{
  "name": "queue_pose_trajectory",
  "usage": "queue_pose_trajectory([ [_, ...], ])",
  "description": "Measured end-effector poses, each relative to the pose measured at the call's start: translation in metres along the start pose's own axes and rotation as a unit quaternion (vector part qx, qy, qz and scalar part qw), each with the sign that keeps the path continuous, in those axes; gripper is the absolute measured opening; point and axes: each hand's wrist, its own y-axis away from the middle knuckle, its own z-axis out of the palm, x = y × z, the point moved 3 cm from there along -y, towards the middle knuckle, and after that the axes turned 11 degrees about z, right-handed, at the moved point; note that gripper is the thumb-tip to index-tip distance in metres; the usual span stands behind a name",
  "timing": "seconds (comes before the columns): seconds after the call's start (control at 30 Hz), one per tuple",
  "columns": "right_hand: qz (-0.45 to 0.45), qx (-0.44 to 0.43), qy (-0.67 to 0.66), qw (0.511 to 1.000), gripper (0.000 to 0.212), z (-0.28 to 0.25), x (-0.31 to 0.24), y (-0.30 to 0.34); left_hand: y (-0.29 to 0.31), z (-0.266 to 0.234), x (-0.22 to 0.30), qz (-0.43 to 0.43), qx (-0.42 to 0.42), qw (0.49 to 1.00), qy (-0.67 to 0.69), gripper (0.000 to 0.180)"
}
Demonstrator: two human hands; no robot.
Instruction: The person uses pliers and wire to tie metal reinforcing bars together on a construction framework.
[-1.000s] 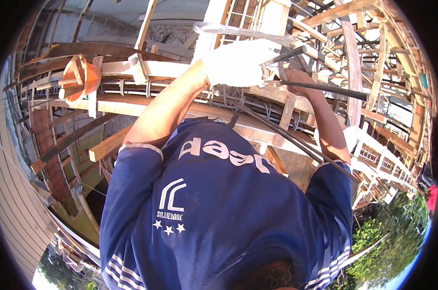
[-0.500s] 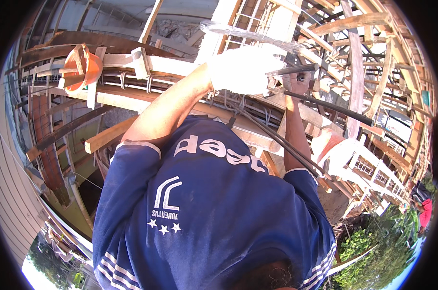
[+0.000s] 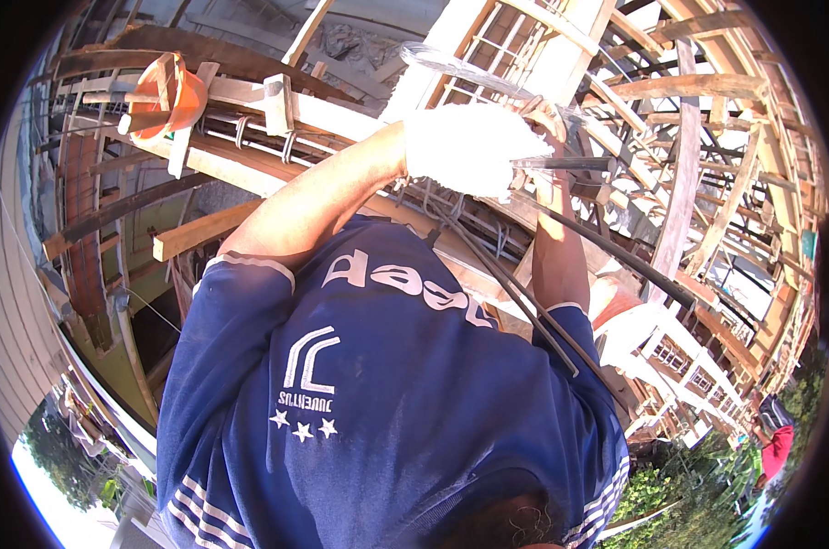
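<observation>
My left hand (image 3: 474, 151) wears a white glove, washed out by sunlight. It is closed on a dark bar-like tool (image 3: 575, 165), whose far end sticks out to the right; the exact kind cannot be told. Beyond the glove, my bare right hand (image 3: 544, 121) curls its fingers at the right part of a bundle of thin silvery wire (image 3: 465, 69). The glove hides part of that grip. Below both hands a long dark rod (image 3: 629, 252) slants down to the right. Steel bars with stirrups (image 3: 488, 233) lie along the timber formwork underneath.
An orange safety helmet (image 3: 172, 99) hangs on the timbers at the left. A wooden beam (image 3: 332, 119) runs past it. Thin rods (image 3: 515, 288) reach back toward my right arm. Timber framing (image 3: 689, 87) crowds the right side. A person in red (image 3: 776, 448) is far right.
My right hand has moved up and left from beside the dark tool to the wire bundle. The gloved left hand still grips the tool, now slightly lower in view. The view has tilted a little.
</observation>
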Motion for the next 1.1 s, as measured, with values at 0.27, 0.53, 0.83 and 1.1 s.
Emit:
queue_pose_trajectory([
  [0.27,0.014,-0.11,-0.043,0.993,0.025,0.012,0.003,-0.009,0.0,-0.003,0.0,-0.041,0.012,0.995,0.089,0.054],
  [0.53,0.113,-0.116,-0.161,0.973,0.044,-0.011,0.018,-0.033,-0.004,-0.007,0.011,-0.124,0.015,0.967,0.222,0.044],
  [0.83,0.113,-0.19,-0.113,0.969,0.06,0.009,0.021,-0.04,0.007,0.001,0.004,-0.101,0.039,0.973,0.206,0.049],
  [1.1,0.1,-0.221,-0.147,0.959,0.03,0.029,0.001,-0.007,-0.002,0.002,0.006,-0.074,0.009,0.992,0.098,0.055],
])
